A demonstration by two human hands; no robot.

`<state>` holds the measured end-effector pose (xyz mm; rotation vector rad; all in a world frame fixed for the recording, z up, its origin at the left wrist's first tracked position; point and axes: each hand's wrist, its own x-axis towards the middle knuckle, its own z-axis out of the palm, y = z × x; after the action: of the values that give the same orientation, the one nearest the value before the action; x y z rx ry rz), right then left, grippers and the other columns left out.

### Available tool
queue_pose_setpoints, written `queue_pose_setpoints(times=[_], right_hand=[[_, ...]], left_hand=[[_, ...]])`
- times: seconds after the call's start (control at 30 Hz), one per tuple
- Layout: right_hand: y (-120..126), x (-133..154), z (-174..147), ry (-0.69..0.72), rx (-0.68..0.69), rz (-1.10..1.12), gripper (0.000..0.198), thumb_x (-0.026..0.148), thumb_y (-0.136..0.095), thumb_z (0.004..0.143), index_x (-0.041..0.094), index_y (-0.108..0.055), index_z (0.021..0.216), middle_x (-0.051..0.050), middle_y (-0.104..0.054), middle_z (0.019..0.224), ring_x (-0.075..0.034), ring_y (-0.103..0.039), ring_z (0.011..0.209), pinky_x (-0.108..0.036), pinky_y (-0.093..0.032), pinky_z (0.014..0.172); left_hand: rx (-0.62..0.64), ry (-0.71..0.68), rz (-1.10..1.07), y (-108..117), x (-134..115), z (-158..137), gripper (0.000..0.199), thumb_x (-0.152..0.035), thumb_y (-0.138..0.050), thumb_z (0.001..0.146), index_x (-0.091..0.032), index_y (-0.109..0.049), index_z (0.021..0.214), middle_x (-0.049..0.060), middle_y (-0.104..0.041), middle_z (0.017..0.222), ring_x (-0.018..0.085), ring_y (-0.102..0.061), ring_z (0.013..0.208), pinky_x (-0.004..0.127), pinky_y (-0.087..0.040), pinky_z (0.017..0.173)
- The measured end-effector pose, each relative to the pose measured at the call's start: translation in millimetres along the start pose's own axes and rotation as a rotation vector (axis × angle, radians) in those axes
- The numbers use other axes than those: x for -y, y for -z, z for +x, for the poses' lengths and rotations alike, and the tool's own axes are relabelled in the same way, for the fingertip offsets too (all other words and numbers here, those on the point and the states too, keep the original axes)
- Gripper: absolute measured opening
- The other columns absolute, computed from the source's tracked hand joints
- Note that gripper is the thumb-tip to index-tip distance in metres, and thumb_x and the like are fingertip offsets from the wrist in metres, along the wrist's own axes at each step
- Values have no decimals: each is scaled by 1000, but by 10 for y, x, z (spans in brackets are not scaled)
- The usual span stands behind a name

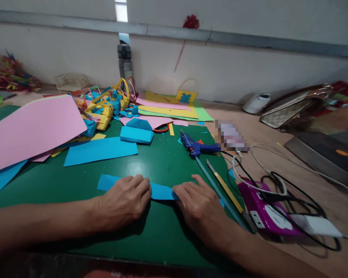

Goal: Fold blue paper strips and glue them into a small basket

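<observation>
A blue paper strip (164,191), seemingly folded lengthwise, lies across the green board (150,235) in front of me. My left hand (127,197) is closed over its left part, knuckles up, with a short end sticking out past the wrist side. At the other end, my right hand (195,204) grips the strip with curled fingers, one finger lifted off. The fingertips of both hands are hidden underneath. Beyond my hands lie a flat blue paper piece (101,150) and a folded blue paper basket body (137,132).
A blue glue gun (195,146) and a yellow utility knife (224,187) lie right of my hands, near a purple power strip (268,210) with tangled cables. Pink sheets (37,131) cover the left side. Small paper baskets (104,114) pile up behind.
</observation>
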<state>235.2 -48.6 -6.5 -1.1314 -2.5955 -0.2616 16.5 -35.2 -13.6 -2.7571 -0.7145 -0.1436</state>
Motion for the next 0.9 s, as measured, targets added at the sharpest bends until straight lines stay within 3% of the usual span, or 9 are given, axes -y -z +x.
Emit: queue_pose_setpoints(times=[0.1, 0.3, 0.43, 0.6, 0.77, 0.9], right_hand=[[28, -1, -23, -37, 45, 62, 23, 7, -39, 87, 17, -54, 73, -2, -59, 69, -16, -49, 65, -35, -33, 80], [100, -33, 53, -127, 138, 236, 19, 6, -43, 83, 17, -57, 75, -7, -59, 83, -18, -49, 75, -30, -35, 68], [87, -65, 69, -117, 126, 274, 23, 6, -42, 83, 18, -62, 81, -6, -57, 81, -19, -49, 77, -36, -36, 75], [64, -42, 58, -85, 8, 159, 27, 7, -40, 85, 17, -62, 95, -13, -57, 105, -27, -46, 109, -49, -28, 92], [28, -46, 64, -113, 75, 268, 25, 13, -41, 88, 19, -60, 72, -5, -57, 83, -20, -50, 89, -46, -29, 91], [29, -71, 88, -211, 139, 353, 22, 17, -47, 87, 19, -57, 68, -2, -55, 76, -16, -47, 77, -41, -29, 87]], left_hand=[[-20, 16, -34, 20, -17, -35, 20, -9, -39, 84, -11, -56, 95, 13, -60, 84, 22, -51, 67, 33, -42, 54], [-84, 80, -158, -21, 31, -11, 23, -8, -36, 87, -16, -56, 80, 9, -58, 79, 21, -46, 68, 32, -37, 55], [-87, 93, -225, -22, 72, 18, 28, -8, -34, 89, -16, -56, 75, 7, -56, 74, 20, -43, 65, 33, -32, 56], [-101, 110, -274, -32, 105, 39, 30, -9, -35, 90, -16, -56, 71, 5, -55, 71, 19, -40, 64, 33, -29, 57], [-115, 128, -362, -66, 112, 31, 28, -10, -36, 91, -16, -57, 73, 5, -57, 73, 18, -41, 66, 33, -29, 61], [-84, 189, -438, -73, 124, -8, 26, -11, -35, 92, -16, -57, 77, 5, -58, 80, 17, -42, 70, 34, -29, 65]])
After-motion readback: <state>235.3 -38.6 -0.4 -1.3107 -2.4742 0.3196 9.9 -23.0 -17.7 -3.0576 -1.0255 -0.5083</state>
